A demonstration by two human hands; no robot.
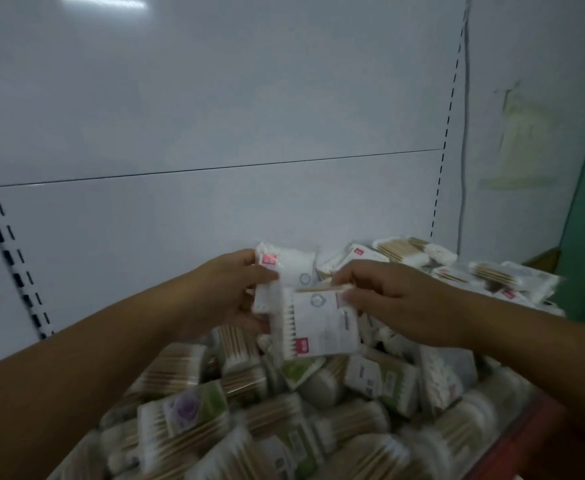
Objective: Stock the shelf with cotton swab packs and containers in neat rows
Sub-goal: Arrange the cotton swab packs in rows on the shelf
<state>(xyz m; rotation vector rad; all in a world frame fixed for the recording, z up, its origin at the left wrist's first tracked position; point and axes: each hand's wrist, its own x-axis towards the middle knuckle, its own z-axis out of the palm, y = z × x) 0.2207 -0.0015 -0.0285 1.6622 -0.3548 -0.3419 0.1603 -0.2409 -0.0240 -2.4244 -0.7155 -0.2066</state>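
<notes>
Our left hand point(225, 292) grips two white swab packs point(319, 327) by their left edge, thumb in front and fingers curled behind, holding them up before the shelf's white back panel point(215, 116). Our right hand point(388, 296) meets them from the other side, fingertips pinching a single loose wooden swab point(322, 289) that lies across the packs (whether it also holds a pack we cannot tell). Beneath both hands lies a jumbled heap of swab packs point(284, 410), some clear with wooden sticks showing, some green-labelled.
</notes>
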